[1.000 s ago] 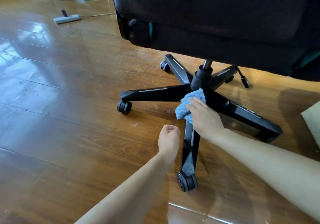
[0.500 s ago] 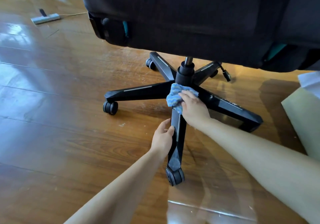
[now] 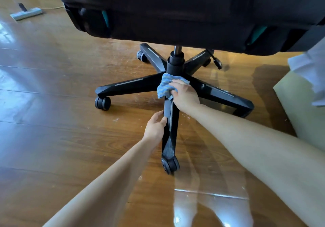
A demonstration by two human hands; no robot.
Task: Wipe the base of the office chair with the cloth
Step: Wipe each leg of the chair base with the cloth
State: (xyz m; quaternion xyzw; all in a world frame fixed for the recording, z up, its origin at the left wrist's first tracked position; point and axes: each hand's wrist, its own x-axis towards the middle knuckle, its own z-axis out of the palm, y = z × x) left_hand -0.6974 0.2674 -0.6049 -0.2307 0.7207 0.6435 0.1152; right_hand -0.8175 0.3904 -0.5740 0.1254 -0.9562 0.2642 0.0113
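Observation:
A black five-legged chair base [image 3: 130,86] on castors stands on the wooden floor under the dark seat [image 3: 175,10]. My right hand [image 3: 184,95] presses a crumpled blue cloth [image 3: 165,86] against the hub, where the near leg [image 3: 169,130] meets the centre column [image 3: 175,63]. My left hand [image 3: 155,127] grips the left side of that near leg, thumb on top, a little below the cloth. The leg's castor [image 3: 170,164] points toward me.
A pale green box [image 3: 302,110] with white paper [image 3: 313,68] on it stands at the right. A clear floor mat [image 3: 211,182] lies under the chair. A grey power strip [image 3: 26,13] lies far left on the floor [image 3: 52,139].
My left hand went from a closed fist hanging off the leg to gripping the near leg. The view moved closer; the cloth stays at the hub.

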